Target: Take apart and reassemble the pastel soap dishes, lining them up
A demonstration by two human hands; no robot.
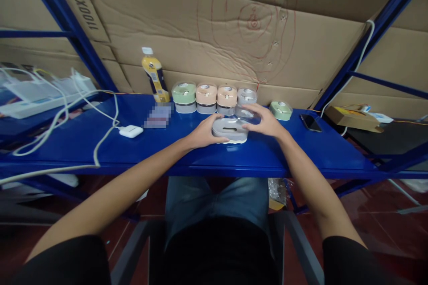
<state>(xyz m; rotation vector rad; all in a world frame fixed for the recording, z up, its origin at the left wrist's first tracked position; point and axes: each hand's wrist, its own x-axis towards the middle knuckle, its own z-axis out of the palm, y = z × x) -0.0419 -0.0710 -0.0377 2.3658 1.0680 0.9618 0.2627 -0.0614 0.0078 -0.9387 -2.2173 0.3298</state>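
Fingers of our left hand (203, 133) gripped the grey box (230, 135), nearer us and rightward of the bottle (155, 78); those of our right hand (265, 122) held a clear lid (248, 115). Box uncovered, we judged; the row of boxes (210, 97) right of the bottle already wore lids. Remaining work: we couldn't tell.

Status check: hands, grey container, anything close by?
Left hand gripping grey container at its left end. Right hand holding clear lid, lid off. Row of lidded containers close behind.
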